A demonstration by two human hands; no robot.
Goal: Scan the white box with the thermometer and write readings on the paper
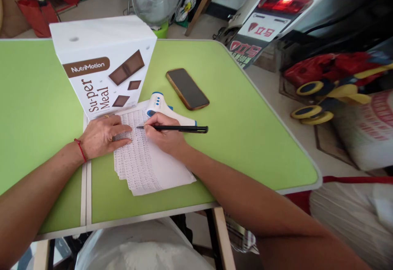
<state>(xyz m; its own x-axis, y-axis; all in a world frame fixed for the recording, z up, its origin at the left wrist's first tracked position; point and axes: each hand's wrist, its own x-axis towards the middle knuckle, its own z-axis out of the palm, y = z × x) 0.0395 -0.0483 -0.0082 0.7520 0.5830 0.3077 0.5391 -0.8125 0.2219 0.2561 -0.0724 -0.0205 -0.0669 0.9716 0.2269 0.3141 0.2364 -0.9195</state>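
Between the fingers of my right hand (166, 133) is a black pen (187, 129), its tip over the written part of a white paper sheet (166, 172). Rows of small handwriting fill the sheet's left half; its right part is blank. My left hand (106, 135) lies flat on the paper's upper left edge with fingers apart, a red string bracelet on its wrist. Just beyond my right hand lies a white and blue handheld thermometer (161, 105), partly covered by that hand. Behind my left hand stands a white NutriMotion box (106, 67).
A smartphone (188, 88) lies face up on the green folding table (245, 139), right of the box. Past the far edge stand a fan (159, 0) and a white scooter (282, 6). Yellow-handled tools (316, 98) and a sack (365, 127) are at the right.
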